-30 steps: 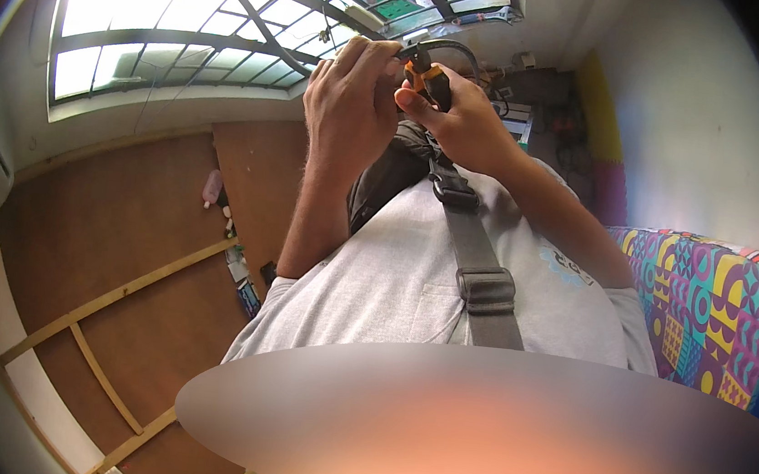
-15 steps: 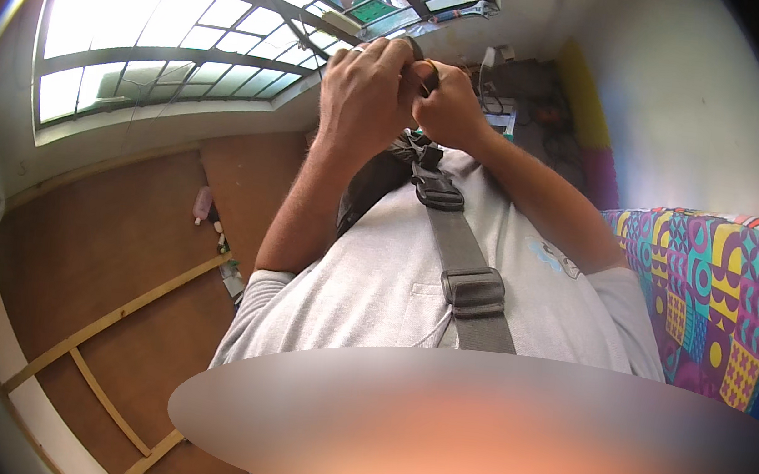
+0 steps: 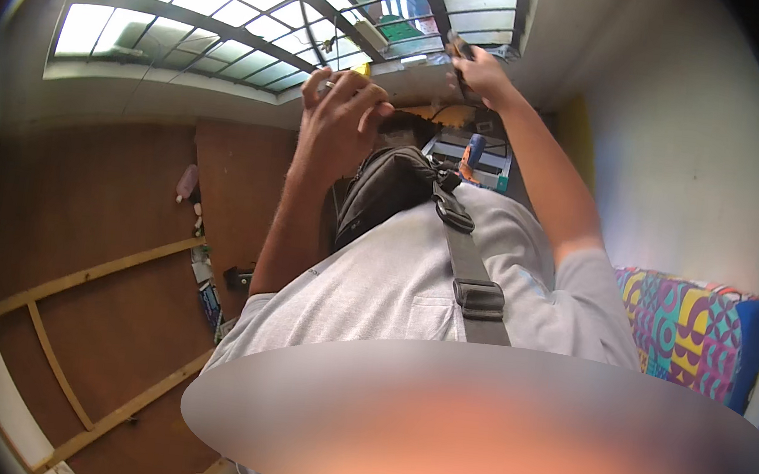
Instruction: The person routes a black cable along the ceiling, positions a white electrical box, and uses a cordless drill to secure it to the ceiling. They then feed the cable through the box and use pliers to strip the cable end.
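Observation:
Both of my arms reach away from my chest toward the top of the picture. My left hand (image 3: 341, 110) is curled into a loose fist just above a black bag (image 3: 389, 188); its palm is turned away, so anything inside it is hidden. My right hand (image 3: 479, 73) is stretched farther out, with its fingers pinched on a small dark object (image 3: 458, 45) in front of the barred window (image 3: 236, 22). The two hands are apart.
A grey strap with buckles (image 3: 475, 292) crosses my grey shirt. Brown wooden panels with pale battens (image 3: 81, 300) fill the left. A white wall (image 3: 689, 157) and a bright patterned cloth (image 3: 690, 331) are at the right. A blue and orange item (image 3: 473, 155) rests on a pale frame beyond the bag.
The hands were together on a small orange and black object. They have since parted: the right hand moved outward toward the window, and the left hand dropped back near the bag.

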`<action>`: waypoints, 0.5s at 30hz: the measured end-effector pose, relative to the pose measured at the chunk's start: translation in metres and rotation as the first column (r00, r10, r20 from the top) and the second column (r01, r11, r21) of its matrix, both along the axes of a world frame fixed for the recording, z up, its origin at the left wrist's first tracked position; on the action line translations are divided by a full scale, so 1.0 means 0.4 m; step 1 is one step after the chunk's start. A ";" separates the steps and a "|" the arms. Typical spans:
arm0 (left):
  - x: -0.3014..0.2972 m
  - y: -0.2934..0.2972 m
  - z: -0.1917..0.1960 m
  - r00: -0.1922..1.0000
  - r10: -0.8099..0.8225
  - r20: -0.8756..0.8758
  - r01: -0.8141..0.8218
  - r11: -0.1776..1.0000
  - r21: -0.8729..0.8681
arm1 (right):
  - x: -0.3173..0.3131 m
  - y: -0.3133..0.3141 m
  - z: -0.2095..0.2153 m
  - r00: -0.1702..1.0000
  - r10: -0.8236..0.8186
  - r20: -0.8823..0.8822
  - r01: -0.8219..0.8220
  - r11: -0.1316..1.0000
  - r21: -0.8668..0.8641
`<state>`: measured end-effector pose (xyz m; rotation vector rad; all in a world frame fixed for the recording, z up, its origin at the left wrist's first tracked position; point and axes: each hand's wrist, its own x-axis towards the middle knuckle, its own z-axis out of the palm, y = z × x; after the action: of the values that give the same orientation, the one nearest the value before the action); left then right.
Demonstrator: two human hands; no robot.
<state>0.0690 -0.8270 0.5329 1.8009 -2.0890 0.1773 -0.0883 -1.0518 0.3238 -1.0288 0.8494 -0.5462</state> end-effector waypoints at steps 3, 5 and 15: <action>-0.029 0.030 0.009 1.000 0.000 -0.027 -0.001 1.000 -0.029 | 0.196 -0.090 0.065 0.999 0.033 -0.014 -0.035 0.972 -0.231; -0.038 0.043 0.029 0.991 -0.006 -0.132 0.003 1.000 -0.023 | 0.302 -0.156 0.164 0.999 0.046 -0.021 -0.050 0.959 -0.279; -0.080 0.126 0.297 0.852 -0.289 -0.436 0.157 0.936 -0.314 | 0.522 -0.377 0.463 0.924 0.044 -0.380 -0.300 0.699 -0.649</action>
<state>0.0369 -0.7767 0.6519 1.2660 -1.7959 -0.0471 0.1203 -1.2027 0.5089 -1.9412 0.8400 -0.5446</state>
